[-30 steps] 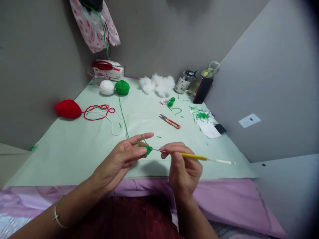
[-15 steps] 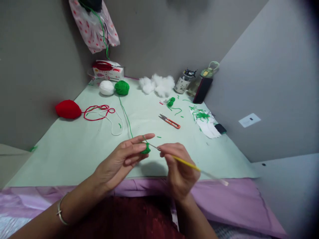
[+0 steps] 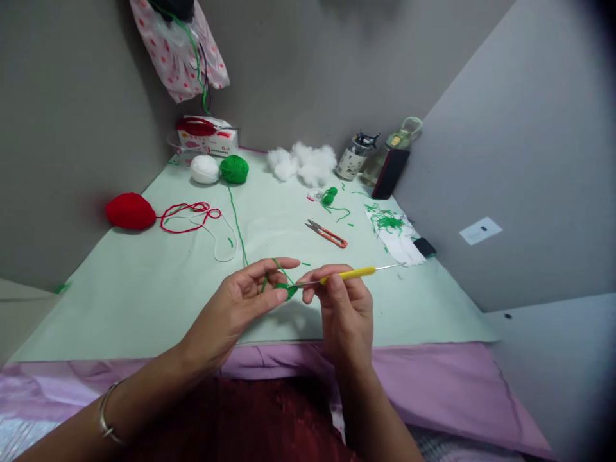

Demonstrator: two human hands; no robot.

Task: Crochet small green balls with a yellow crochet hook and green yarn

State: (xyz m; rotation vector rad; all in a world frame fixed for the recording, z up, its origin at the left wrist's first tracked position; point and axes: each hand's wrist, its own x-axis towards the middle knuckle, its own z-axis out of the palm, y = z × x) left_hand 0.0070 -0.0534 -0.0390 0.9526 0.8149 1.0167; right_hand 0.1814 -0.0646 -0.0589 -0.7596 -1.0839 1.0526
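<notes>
Between the thumb and fingers of my left hand is a small green crochet piece, partly covered by the fingers. Green yarn loops over the raised left index finger and runs back to a green yarn ball. My right hand grips a crochet hook by its yellow handle, holding it nearly level. The hook's metal tip reaches the green piece; whether it sits inside a stitch is too small to tell.
Orange-handled thread snips lie beyond my hands. A red yarn ball and a white yarn ball sit at left. White stuffing and a pen jar stand at the back. Green yarn scraps lie at right.
My right hand has turned the hook from slanting down toward me to nearly level. The left fingers have shifted on the green piece, and the yarn by the index finger shows a longer strand.
</notes>
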